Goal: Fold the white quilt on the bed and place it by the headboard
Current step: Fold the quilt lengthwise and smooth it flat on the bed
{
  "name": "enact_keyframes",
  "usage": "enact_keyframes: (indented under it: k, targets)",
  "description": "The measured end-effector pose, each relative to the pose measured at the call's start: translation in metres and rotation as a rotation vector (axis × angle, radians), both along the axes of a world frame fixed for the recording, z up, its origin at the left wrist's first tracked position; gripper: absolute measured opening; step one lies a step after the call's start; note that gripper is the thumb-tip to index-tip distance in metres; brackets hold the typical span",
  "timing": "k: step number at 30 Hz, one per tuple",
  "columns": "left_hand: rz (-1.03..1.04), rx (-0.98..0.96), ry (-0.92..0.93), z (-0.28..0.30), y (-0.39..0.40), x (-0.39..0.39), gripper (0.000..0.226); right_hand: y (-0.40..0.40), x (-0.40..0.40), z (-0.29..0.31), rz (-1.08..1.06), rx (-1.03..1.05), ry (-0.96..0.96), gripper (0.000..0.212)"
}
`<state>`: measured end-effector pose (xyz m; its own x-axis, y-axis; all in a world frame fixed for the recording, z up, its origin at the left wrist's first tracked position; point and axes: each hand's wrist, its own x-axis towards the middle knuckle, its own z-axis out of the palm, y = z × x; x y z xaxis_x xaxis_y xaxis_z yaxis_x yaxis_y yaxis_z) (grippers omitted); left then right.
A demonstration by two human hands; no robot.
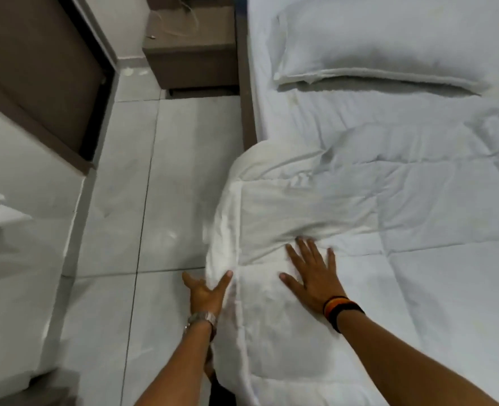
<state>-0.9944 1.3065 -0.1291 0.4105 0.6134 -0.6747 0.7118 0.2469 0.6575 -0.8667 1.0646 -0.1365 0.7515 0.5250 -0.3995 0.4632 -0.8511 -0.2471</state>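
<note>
white quilt (359, 215), rumpled, stitched squares

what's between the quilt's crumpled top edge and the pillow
In the head view, only bare wrinkled bed sheet lies between the white quilt and the pillow; nothing else sits on that stretch.

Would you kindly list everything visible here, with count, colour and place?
White padded quilt: one, white, spread on the bed, its left edge hanging over the side.
White pillow: one, white, at the bed's head.
Brown bedside table: one, brown, left of the bed.
Pale tiled floor: grey-white, between the beds.
Second bed: one, white, far left.
Left hand: silver watch, at the quilt's hanging edge.
Right hand: dark wristband, flat on the quilt.
</note>
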Motion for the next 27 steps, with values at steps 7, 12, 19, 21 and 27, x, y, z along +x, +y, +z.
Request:
enact_keyframes:
  k: [7,12,19,21,27]
  targets:
    - [-0.473,0.208,-0.219,0.012,0.047,0.144,0.104,0.052,0.04,0.025,-0.339,0.118,-0.197,0.075]
    - [-0.853,0.458,-0.329,0.061,0.033,0.258,0.093,0.058,0.081,0.058,-0.524,0.138,-0.188,0.073]
    - [-1.239,0.624,-0.238,0.054,0.007,0.396,0.112,0.048,0.143,0.067,-0.745,0.187,-0.25,0.074]
    - [-1.355,0.599,-0.182,0.033,0.0,0.427,0.123,0.044,0.147,0.047,-0.828,0.172,-0.204,0.075]
    - [-1.639,0.441,-0.203,-0.015,-0.022,0.445,0.112,0.073,0.159,0.003,-1.08,0.121,-0.094,0.078]
